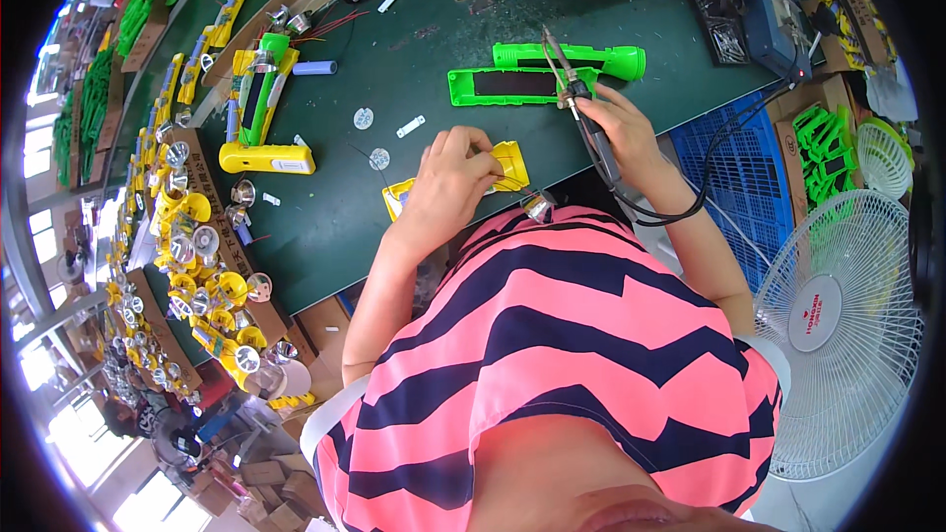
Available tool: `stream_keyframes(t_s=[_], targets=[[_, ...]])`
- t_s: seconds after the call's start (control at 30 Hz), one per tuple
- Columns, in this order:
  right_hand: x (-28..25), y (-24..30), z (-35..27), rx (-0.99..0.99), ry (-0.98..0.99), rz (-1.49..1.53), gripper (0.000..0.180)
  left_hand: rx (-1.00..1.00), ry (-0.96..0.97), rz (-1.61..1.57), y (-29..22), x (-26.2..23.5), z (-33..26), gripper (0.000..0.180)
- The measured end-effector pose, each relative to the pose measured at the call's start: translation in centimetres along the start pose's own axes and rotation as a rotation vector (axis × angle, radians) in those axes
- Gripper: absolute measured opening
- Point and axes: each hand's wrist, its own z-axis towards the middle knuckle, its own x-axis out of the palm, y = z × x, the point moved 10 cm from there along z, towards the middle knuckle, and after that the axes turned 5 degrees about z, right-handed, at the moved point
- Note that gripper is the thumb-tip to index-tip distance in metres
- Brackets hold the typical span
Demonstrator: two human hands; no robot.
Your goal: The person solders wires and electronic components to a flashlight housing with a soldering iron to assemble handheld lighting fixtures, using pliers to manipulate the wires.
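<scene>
Head view looks straight down over a person in a pink and dark blue striped top (572,335) seated at a dark green workbench (414,69). Their left hand (448,182) is closed around a yellow plastic torch shell (507,166), fingers curled over its near edge and pinning it close to the front edge of the bench; part of the shell shows beyond the knuckles and another yellow bit peeks out under the wrist. The right hand (616,128) is wrapped tight round the dark handle of a soldering iron (581,99), whose thin tip points up and away, toward the far side of the bench, while its black cable (690,207) loops down past the wrist. Just beside the yellow shell, toward the person's body, lies a small shiny reflector cup (539,205). Beyond the iron lie a green torch body (581,59) and, touching it on the near side, an open green half-shell (512,86) with a dark inset. Further left sits an assembled yellow and green torch (261,99), with a pale blue battery cell (315,67) near it. Along the left edge runs a long heap of yellow parts and reflectors (197,266). A white floor fan (838,325) stands at the right, next to a blue crate (739,177).
</scene>
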Motion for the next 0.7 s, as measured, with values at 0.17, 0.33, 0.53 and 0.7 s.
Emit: stream_keyframes(t_s=[0.17,0.33,0.53,0.7], targets=[[0.6,-0.6,0.2,0.037,0.012,0.074,0.042,-0.090,-0.074,-0.303,2.0,0.1,-0.7,0.008],[0.9,-0.3,0.5,0.047,0.019,0.134,0.041,-0.389,-0.434,-1.033,5.5,-0.6,-2.1,0.008],[3.0,-1.8,-0.8,0.444,0.167,0.404,0.030,-0.481,-0.737,-0.744,7.6,-3.3,-4.6,0.012],[0.3,1.4,0.3,0.133,0.028,0.274,0.031,-0.105,-0.403,0.473,1.6,-5.0,-1.2,0.007]])
